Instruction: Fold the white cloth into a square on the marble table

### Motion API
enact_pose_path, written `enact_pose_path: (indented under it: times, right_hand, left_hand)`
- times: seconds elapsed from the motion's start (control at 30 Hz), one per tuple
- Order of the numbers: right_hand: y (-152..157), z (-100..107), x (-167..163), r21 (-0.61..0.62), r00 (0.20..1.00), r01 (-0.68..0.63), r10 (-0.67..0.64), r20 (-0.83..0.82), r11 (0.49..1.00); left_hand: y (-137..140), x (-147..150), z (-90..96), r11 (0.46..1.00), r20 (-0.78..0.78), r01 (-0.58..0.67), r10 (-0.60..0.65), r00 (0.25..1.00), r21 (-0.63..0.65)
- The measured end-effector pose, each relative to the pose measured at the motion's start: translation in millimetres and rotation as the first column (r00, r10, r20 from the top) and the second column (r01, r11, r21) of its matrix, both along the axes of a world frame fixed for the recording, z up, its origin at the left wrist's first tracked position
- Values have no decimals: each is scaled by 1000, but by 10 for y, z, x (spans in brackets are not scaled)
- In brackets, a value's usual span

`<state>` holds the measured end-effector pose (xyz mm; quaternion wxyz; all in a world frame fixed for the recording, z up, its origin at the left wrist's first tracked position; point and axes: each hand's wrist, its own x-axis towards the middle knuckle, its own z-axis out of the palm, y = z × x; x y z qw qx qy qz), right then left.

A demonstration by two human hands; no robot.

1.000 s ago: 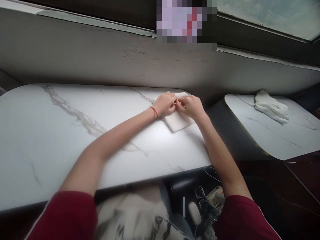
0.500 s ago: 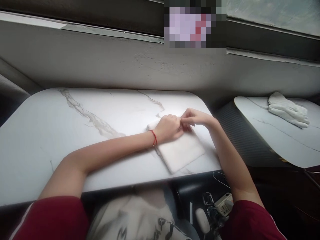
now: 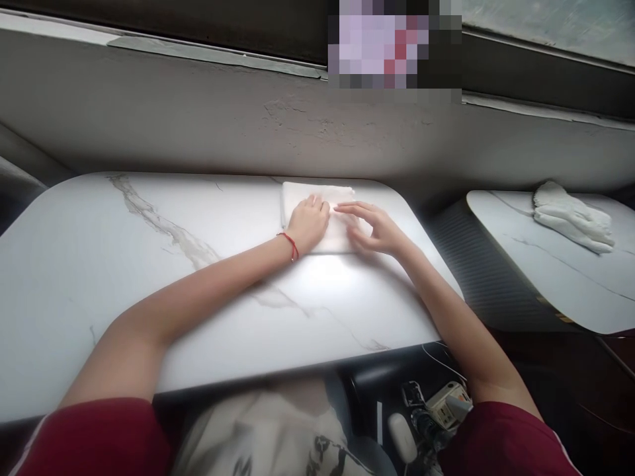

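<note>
A folded white cloth, like a small towel, lies flat near the back edge of the white marbled table. My left hand, with a red string bracelet at its wrist, rests palm down on the left half of the cloth, fingers laid over it. Over the cloth's right side is my right hand, its fingers stretched and thumb apart, with nothing held. Whether its fingertips touch the cloth I cannot tell.
To the right, a second marbled table carries a crumpled white cloth. A grey wall rises behind the tables. Below the front edge lie a power strip, a white oval object and a thin cable.
The cloth has moved away from me toward the table's back edge and turned squarer to it. My hands have come apart slightly, and the right one has opened.
</note>
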<state>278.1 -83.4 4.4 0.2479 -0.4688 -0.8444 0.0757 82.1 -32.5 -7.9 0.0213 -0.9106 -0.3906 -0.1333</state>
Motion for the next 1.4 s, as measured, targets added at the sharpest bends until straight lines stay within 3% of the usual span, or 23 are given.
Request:
enact_pose_path:
  times: [0.13, 0.33, 0.5, 0.7, 0.87, 0.97, 1.07, 1.13, 1.27, 1.4]
  right_hand:
    - [27, -108, 50, 56, 985, 42, -51, 165, 998]
    - [65, -232, -25, 78, 976, 27, -43, 214, 997]
    - [59, -243, -55, 75, 976, 29, -44, 213, 997]
    - [59, -185, -72, 146, 988, 38, -60, 145, 988]
    - [45, -126, -38, 114, 998, 21, -27, 51, 993]
    - [9, -97, -45, 4, 999, -35, 35, -36, 999]
    - [-51, -39, -103, -103, 976, -174, 157, -152, 979]
    - [-95, 12, -153, -152, 957, -240, 207, -202, 959]
    - [-147, 90, -220, -216, 938, -297, 242, -249, 930]
    - [-158, 100, -240, -231, 932, -325, 270, -240, 917]
  left_hand:
    - [166, -108, -25, 999, 11, -14, 14, 1000, -29]
    - [351, -186, -42, 989, 67, -144, 147, 987, -45]
    - [343, -191, -6, 989, 83, -147, 149, 985, -34]
    - [264, -158, 219, 988, 57, -154, 155, 986, -22]
    - [53, -124, 549, 978, -28, -159, 157, 987, -137]
    - [-174, -96, 716, 945, -130, -54, 12, 991, -322]
    - [-383, -60, 772, 845, -179, 104, -229, 957, -525]
    - [-472, -38, 764, 794, -213, 145, -326, 921, -590]
    - [-550, -12, 768, 729, -249, 129, -387, 888, -672]
    - [-604, -9, 901, 726, -370, 19, -372, 851, -687]
